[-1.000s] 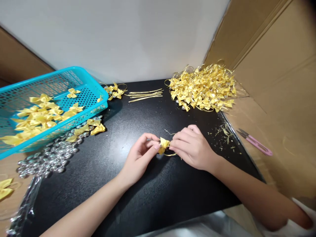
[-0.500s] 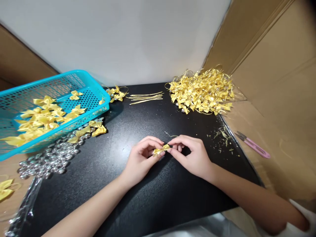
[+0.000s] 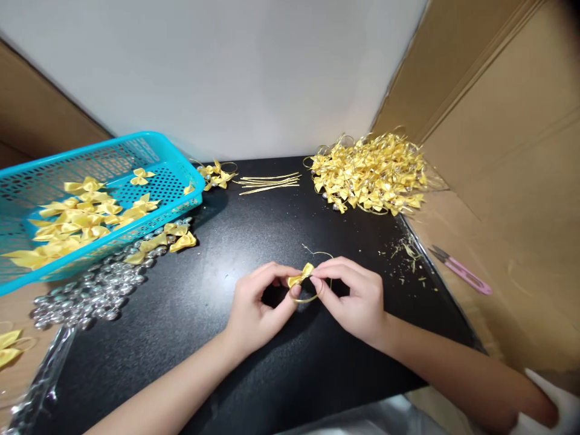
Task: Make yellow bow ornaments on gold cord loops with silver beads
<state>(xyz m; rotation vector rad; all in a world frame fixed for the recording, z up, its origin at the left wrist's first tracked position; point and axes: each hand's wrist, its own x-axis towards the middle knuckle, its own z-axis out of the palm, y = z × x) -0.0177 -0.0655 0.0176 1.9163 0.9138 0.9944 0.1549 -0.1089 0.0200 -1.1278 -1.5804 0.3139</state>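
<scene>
A small yellow ribbon bow [image 3: 301,276] is held between both hands above the black table [image 3: 272,362]. My left hand [image 3: 259,302] pinches the bow's left side between thumb and fingers. On the other side, my right hand [image 3: 353,297] has its fingertips closed at the bow's right edge. A thin gold cord [image 3: 308,300] loops below the bow, between the two thumbs, and another thin curved length rises behind the right fingers. Whether a bead is in the fingers cannot be made out.
A blue basket [image 3: 181,203] of yellow bows stands left, with silver beads [image 3: 93,296] in front. Gold cords [image 3: 269,181] lie at the back, a pile of finished-looking bows [image 3: 369,172] back right. Pink-handled snips [image 3: 466,275] and scraps [image 3: 410,254] are at the right.
The bow has tilted up on its right side. A gold loop now shows below it, and my left fingers have spread wider from the thumb.
</scene>
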